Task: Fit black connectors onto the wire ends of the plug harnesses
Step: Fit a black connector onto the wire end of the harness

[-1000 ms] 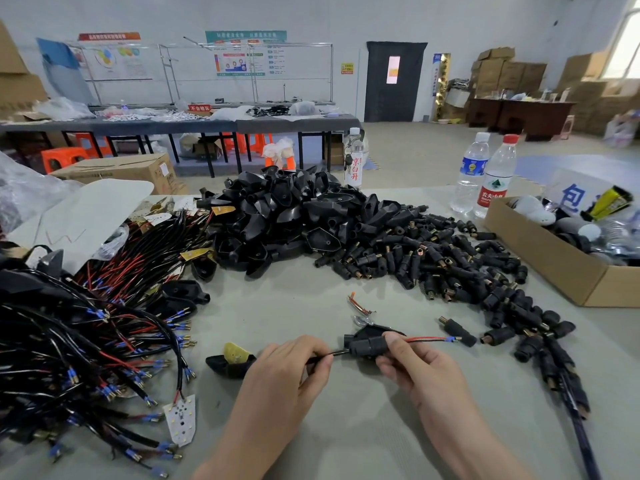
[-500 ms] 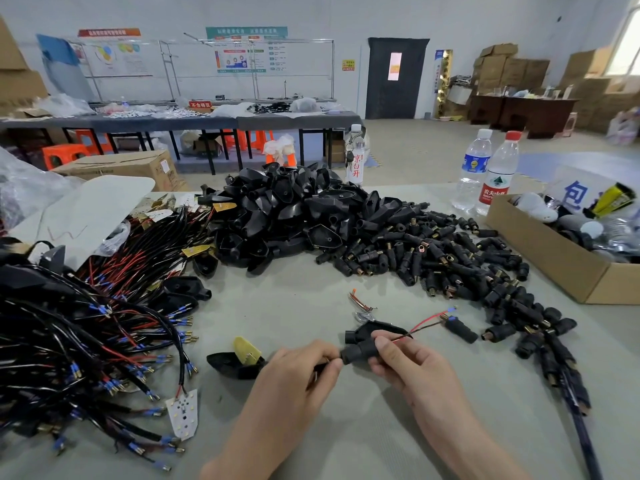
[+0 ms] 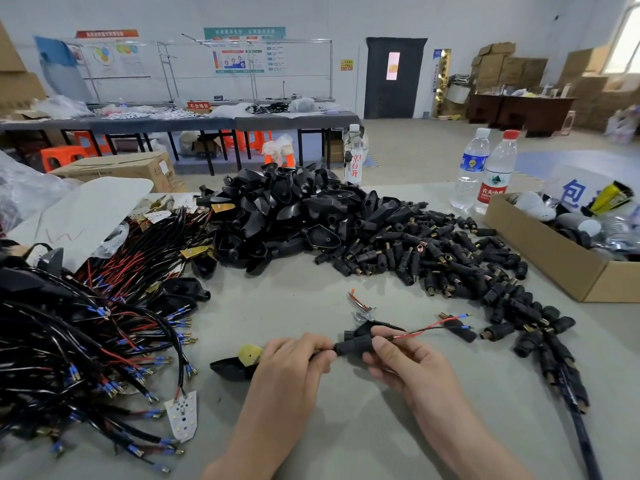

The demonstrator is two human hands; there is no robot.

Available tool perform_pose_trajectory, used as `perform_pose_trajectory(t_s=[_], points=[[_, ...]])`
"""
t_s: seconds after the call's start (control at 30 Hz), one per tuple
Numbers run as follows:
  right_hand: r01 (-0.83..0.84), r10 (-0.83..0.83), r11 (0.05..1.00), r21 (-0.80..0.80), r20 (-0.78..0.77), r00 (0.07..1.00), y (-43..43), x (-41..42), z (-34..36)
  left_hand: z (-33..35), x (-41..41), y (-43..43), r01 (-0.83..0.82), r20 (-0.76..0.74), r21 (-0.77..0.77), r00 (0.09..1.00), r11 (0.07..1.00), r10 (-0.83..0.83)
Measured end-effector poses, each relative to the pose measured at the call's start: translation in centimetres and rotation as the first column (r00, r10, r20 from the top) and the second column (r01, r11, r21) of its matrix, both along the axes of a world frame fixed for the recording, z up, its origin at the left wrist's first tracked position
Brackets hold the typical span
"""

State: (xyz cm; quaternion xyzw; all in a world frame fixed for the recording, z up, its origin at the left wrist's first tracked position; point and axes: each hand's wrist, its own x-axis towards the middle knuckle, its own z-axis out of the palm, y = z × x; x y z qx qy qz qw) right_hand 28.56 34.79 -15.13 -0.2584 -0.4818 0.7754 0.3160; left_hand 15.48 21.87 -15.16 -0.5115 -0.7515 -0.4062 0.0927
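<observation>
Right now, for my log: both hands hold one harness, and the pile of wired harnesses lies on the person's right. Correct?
Not quite. In the head view the left hand and right hand do hold one harness, but the pile of wired harnesses lies on the person's left.

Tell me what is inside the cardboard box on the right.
Above the cardboard box wall show white rounded pieces, a yellow-and-black packet and unclear dark and silvery items. The near wall and the top layer hide whatever lies lower; the box's right end is out of frame.
</observation>
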Motion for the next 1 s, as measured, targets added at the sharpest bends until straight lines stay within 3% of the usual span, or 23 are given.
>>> perform_pose_trajectory(t_s=[0.1,0.2,0.5,0.77,0.9,1.0], points=[[0.022,-0.023,0.999,0.028,0.030,0.999,0.1,0.1,0.2,0.0,0.1,-0.2,0.036,0.017,-0.023,0.999,0.999,-0.036],[0.022,-0.027,0.997,0.073,0.071,0.997,0.0,0.1,0.3,0.1,0.2,-0.1,0.083,-0.111,-0.101,0.989,0.991,-0.094],[0.194,-0.199,0.979,0.069,0.081,0.977,0.9,0.6,1.0,-0.5,-1.3,-0.2,-0.091,-0.345,-0.120,0.938,0.989,0.045],[0.359,-0.360,0.933,0.016,0.035,0.932,2.1,1.3,0.8,-0.4,-1.6,-0.6,-0.057,-0.148,-0.252,0.989,0.966,0.019],[0.208,-0.211,0.976,-0.065,-0.044,0.976,0.9,0.4,0.6,-0.5,-1.4,-0.4,-0.028,-0.137,-0.217,0.991,0.976,-0.002],[0.009,-0.010,1.000,0.021,0.052,0.999,-0.7,-0.6,0.0,-0.8,-1.0,0.0,0.007,-0.152,-0.218,0.988,0.976,-0.041]])
